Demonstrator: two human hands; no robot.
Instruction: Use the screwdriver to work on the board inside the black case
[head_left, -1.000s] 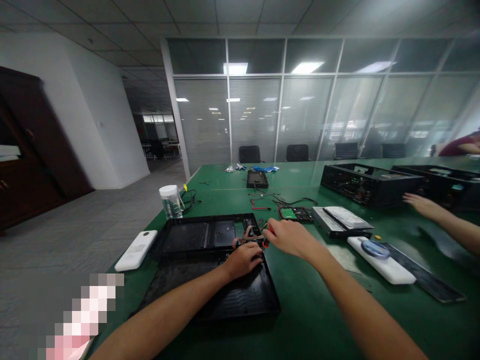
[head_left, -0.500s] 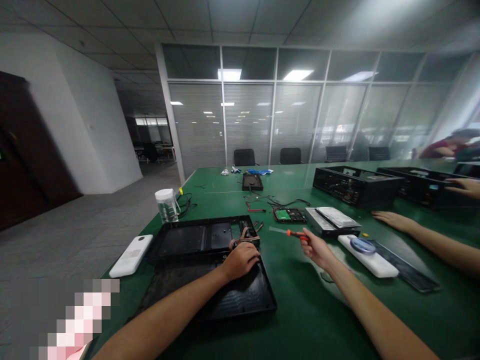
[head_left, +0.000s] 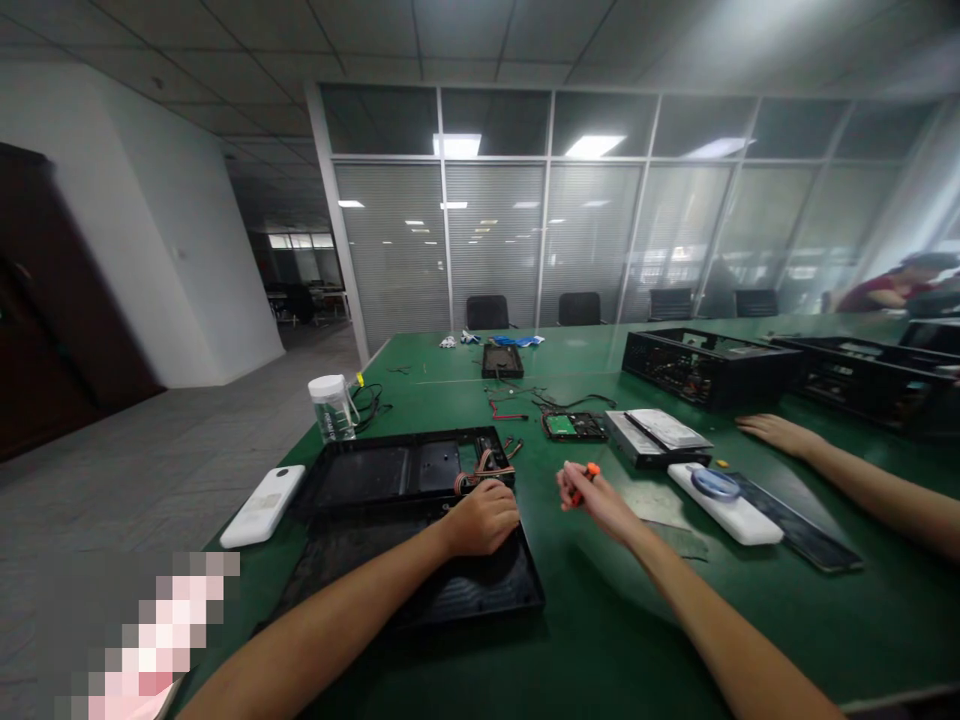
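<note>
My left hand [head_left: 484,516] is closed, knuckles up, low over the open black casing [head_left: 375,472]. What its curled fingers grip is hidden. A bundle of multicoloured wires [head_left: 480,472] lies just beyond those fingers. Clear of the casing, on its right side, my right hand [head_left: 596,500] is wrapped round a red-orange and black screwdriver [head_left: 581,490]; the blade is not clearly visible. Past that hand lie a hard drive with a green circuit board [head_left: 571,426] and a silver-and-black box-shaped drive [head_left: 637,445].
A white power bank [head_left: 264,506] and a clear bottle [head_left: 332,410] stand at the left edge. A white device with a round disc [head_left: 724,503] lies beside a dark strip [head_left: 814,530]. Computer cases [head_left: 709,365] stand behind. A co-worker's hand [head_left: 776,435] rests on the green table.
My right hand has moved left and drawn the screwdriver in, turning it so its blade no longer points plainly leftward. My left hand stays put. One co-worker's hand has left the far-right case.
</note>
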